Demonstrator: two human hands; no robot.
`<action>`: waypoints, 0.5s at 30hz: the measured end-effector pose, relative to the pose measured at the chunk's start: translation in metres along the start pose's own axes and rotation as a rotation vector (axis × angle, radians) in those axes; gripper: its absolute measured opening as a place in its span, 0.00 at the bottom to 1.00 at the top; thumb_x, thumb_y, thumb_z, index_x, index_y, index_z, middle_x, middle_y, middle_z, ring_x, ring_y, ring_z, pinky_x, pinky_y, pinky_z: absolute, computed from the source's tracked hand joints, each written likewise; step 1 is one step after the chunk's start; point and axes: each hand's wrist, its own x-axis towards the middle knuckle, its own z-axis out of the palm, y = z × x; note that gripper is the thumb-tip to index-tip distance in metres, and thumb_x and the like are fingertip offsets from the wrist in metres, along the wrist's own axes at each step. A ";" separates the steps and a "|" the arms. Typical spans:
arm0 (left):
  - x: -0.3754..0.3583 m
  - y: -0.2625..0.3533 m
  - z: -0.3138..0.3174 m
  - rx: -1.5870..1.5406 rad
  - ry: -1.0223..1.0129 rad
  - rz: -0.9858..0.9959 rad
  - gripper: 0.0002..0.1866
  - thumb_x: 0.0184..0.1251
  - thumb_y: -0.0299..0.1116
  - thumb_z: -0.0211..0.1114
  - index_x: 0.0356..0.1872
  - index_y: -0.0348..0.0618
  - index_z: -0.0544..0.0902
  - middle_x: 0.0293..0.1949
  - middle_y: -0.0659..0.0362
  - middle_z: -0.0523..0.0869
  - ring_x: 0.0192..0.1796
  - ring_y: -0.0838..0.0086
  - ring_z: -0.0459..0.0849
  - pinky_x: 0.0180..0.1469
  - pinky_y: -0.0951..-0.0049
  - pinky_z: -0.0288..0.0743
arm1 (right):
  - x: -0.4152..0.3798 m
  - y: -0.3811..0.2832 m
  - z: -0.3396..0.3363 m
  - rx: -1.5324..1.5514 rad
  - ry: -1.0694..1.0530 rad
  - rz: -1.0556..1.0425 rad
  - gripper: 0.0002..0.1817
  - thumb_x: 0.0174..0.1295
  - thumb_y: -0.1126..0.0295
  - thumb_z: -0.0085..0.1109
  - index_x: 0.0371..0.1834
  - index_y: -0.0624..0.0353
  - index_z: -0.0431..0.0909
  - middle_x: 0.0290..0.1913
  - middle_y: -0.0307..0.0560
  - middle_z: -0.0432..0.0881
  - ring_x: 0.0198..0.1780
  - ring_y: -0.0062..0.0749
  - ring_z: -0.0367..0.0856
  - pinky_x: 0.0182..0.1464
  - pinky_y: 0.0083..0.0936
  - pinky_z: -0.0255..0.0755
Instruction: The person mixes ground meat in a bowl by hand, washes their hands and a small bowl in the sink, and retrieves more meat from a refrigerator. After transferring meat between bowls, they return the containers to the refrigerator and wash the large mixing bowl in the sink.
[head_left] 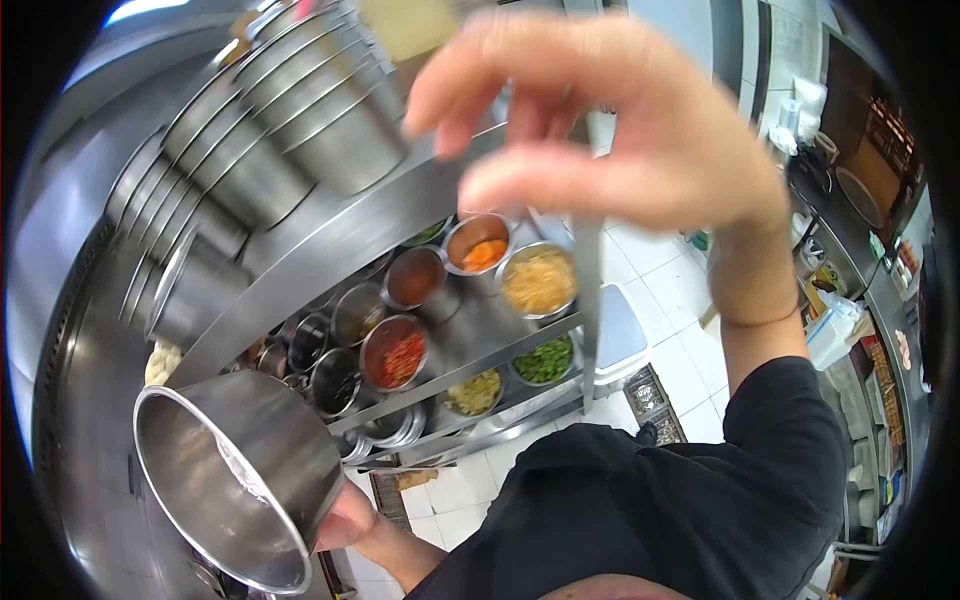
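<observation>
My left hand [346,517] grips a deep stainless steel pot [290,430] from its right side, and most of the fingers are hidden behind it. The pot is tilted with its mouth towards the lower left. A white residue or glare shows on its inner wall. High in front of the camera, my right hand [600,130] is blurred, its fingers curved and the thumb held apart from them. Nothing shows between them. Behind it, at the upper left, stacks of steel pots [240,150] stand on a metal shelf [340,235].
Below the shelf, steel containers hold chopped red pepper [403,360], orange pieces [484,255], pale yellow shreds [540,283] and chopped greens [545,360]. White floor tiles [650,270] and a drain grate [655,402] lie beyond. A loaded counter [870,270] runs along the right.
</observation>
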 end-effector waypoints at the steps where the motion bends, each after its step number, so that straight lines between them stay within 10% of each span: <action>1: -0.007 -0.020 0.013 -0.038 -0.039 -0.032 0.47 0.60 0.52 0.72 0.76 0.43 0.61 0.78 0.50 0.59 0.80 0.54 0.53 0.80 0.41 0.40 | -0.023 0.009 0.000 0.079 0.034 0.001 0.24 0.60 0.65 0.71 0.59 0.58 0.78 0.43 0.47 0.84 0.33 0.24 0.85 0.31 0.20 0.79; 8: -0.051 -0.142 0.093 -0.068 -0.144 -0.162 0.46 0.62 0.51 0.70 0.76 0.38 0.60 0.78 0.50 0.60 0.80 0.56 0.54 0.80 0.47 0.43 | -0.133 0.057 -0.017 0.327 0.063 -0.263 0.57 0.46 0.68 0.79 0.81 0.39 0.53 0.68 0.67 0.64 0.47 0.52 0.85 0.46 0.39 0.84; 15: -0.080 -0.245 0.154 -0.087 -0.179 -0.223 0.44 0.66 0.55 0.63 0.76 0.40 0.58 0.77 0.52 0.60 0.79 0.58 0.56 0.79 0.49 0.47 | -0.203 0.091 -0.090 0.347 0.006 -0.277 0.56 0.45 0.67 0.80 0.80 0.34 0.55 0.74 0.70 0.57 0.49 0.53 0.86 0.45 0.37 0.84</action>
